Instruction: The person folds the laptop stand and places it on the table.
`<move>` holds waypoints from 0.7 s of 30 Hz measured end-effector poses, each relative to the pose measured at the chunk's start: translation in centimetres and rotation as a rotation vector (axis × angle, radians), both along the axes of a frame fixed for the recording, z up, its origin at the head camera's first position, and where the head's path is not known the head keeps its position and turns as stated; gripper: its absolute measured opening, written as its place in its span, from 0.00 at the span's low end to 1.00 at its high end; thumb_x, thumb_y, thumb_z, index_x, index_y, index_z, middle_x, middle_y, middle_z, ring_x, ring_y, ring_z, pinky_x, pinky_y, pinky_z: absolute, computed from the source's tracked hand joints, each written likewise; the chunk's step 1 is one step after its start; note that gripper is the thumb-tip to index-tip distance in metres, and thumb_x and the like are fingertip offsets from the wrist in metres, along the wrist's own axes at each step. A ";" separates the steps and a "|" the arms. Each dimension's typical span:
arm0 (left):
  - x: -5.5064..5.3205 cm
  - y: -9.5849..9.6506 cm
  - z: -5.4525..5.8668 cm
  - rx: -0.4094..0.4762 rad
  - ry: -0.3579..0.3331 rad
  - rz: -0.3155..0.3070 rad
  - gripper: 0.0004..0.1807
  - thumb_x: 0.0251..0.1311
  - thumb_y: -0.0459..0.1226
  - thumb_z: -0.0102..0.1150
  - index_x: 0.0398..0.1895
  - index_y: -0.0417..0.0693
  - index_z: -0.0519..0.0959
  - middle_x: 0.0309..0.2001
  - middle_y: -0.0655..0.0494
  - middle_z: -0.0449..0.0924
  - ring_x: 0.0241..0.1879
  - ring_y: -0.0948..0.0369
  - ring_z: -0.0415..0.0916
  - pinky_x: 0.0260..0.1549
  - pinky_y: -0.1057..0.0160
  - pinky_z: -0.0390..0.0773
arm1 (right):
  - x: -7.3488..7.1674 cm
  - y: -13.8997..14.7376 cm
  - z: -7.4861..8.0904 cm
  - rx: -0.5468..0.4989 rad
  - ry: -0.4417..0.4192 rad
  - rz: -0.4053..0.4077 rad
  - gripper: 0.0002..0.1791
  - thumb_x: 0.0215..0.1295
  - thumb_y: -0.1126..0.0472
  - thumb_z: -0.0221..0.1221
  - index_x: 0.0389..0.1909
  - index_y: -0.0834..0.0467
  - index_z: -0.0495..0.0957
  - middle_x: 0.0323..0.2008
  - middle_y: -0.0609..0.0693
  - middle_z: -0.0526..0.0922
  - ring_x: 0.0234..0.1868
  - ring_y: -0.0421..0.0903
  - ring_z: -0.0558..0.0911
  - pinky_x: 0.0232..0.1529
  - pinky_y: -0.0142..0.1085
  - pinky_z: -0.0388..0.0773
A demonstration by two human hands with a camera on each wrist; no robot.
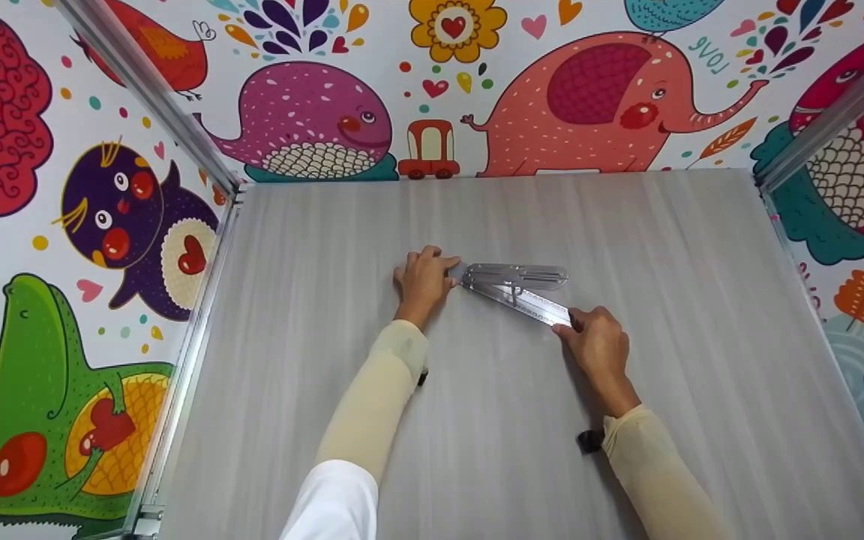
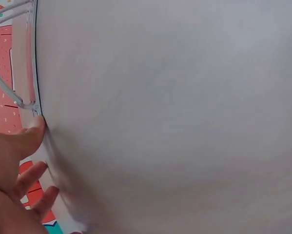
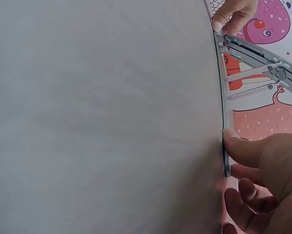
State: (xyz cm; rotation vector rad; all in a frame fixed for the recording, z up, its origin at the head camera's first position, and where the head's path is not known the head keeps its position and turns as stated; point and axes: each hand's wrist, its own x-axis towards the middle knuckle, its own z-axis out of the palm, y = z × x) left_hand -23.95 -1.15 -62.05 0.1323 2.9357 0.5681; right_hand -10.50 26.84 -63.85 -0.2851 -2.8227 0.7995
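A hinged metal bracket (image 1: 518, 276) with two long arms lies above the grey tabletop. Its slotted upper arm (image 3: 262, 61) is swung up, and thin link bars join it to the flat lower bar (image 3: 221, 92). My left hand (image 1: 424, 281) holds the hinged end at the left between thumb and fingers; in the left wrist view the thumb (image 2: 36, 129) lies at the bar's end while two fingers stand apart from it. At the other end of the lower bar, my right hand (image 1: 601, 345) pinches the tip between thumb and forefinger, its remaining fingers curled below.
A grey wood-grain table (image 1: 477, 450) spreads under both hands. Walls with cartoon animals surround it, including an elephant (image 1: 582, 112) at the back. Metal posts (image 1: 154, 97) rise at the back corners, and a metal rail (image 1: 177, 390) follows the left edge.
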 end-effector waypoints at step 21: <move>3.1 3.1 1.8 0.292 0.074 -0.307 0.34 0.68 0.61 0.54 0.73 0.58 0.72 0.70 0.59 0.73 0.71 0.58 0.68 0.72 0.58 0.67 | -0.7 4.6 0.2 -0.079 -0.066 0.337 0.33 0.60 0.52 0.72 0.65 0.59 0.78 0.54 0.58 0.81 0.50 0.56 0.81 0.53 0.55 0.77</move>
